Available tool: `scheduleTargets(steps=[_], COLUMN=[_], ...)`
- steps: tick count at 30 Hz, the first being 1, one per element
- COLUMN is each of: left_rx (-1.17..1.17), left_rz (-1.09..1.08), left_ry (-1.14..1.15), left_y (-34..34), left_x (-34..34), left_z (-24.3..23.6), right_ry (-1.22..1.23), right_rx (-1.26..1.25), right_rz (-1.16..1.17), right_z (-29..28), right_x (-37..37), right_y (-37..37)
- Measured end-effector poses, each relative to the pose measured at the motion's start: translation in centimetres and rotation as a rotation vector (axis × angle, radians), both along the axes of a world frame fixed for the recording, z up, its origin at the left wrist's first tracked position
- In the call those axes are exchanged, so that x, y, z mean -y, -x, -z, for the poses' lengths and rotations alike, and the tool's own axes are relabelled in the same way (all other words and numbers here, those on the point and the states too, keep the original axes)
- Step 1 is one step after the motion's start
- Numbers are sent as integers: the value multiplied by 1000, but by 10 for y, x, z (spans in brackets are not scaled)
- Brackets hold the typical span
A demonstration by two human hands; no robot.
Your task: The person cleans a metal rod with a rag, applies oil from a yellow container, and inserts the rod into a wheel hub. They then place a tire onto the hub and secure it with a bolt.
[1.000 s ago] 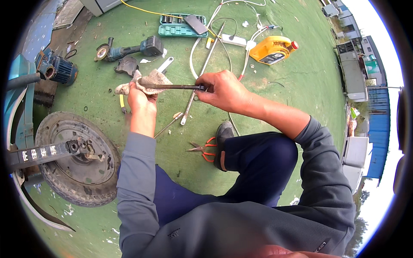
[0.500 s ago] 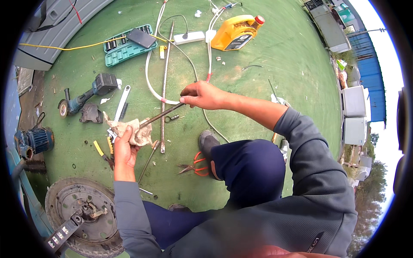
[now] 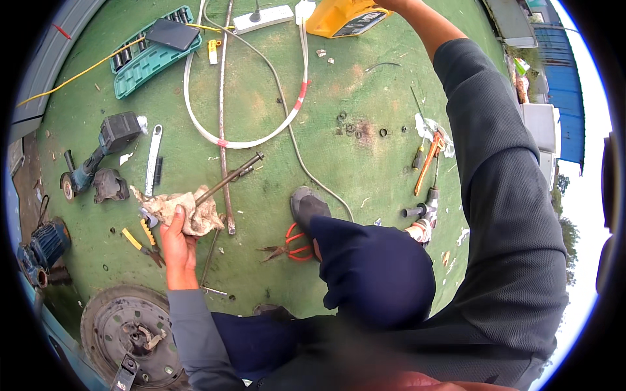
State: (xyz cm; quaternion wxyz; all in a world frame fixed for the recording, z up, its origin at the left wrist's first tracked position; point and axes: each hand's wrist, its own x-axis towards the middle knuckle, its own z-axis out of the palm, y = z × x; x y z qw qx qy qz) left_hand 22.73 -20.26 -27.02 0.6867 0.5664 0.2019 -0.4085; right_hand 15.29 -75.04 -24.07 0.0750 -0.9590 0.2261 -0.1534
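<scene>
Round rag [image 3: 189, 214] and rod [image 3: 228, 178], left fingers [image 3: 177, 220] curl closed; right fingers, cropped away, I cannot tell.

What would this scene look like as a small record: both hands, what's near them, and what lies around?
Left hand: holding a beige rag around a metal rod
Rod: one end in the rag, the other bare
Right hand: at the top edge, mostly cut off, by a yellow jug; grip cannot be told
Near left hand: yellow-handled pliers, silver wrench
Upper left: teal socket case, dark flat device on it
By the shoe: red-handled scissors
Lower left: wheel
</scene>
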Motion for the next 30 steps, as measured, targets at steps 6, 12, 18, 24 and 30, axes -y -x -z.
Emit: scheduleTargets(steps=[6,12,18,24,30], left_rx=[9,44,50,36,81], left_rz=[39,32,135,306,324], left_ry=[60,95,117,130,106], left_y=[4,5,13,36,41], left_x=[17,23,25,59,76], left_z=[4,-11,-7,14,11], right_ry=[-278,-774,-406,-736,-610], right_rx=[-90,-283,-290,-215,-60], right_rz=[-40,350,360,432,939], right_z=[8,-10,-15,14,9], right_x=[211,257,246,242,88], right_y=[1,45,87,189,282])
